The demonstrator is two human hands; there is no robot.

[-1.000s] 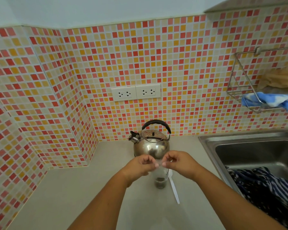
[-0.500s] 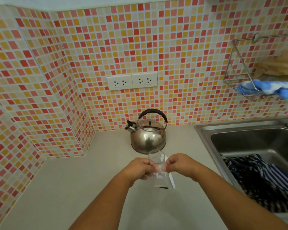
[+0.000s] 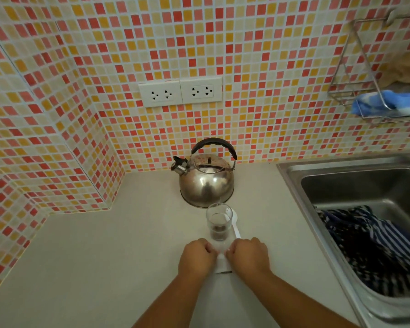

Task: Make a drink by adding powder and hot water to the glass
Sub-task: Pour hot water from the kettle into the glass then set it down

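Pale counter [image 3: 104, 268] is carrying the glass [image 3: 219, 221], powder lying in its bottom, before the kettle [image 3: 206, 183]; left hand [image 3: 197, 259] and right hand [image 3: 249, 256] are pinching a clear sachet [image 3: 221, 261], fingers curled closed, best setting it aside before pouring

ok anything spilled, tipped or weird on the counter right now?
No spill shows. The glass stands upright with dark powder at its bottom, and the kettle sits upright behind it. One oddity: striped dark cloth is piled in the sink. Both hands pinch a clear packet between them.
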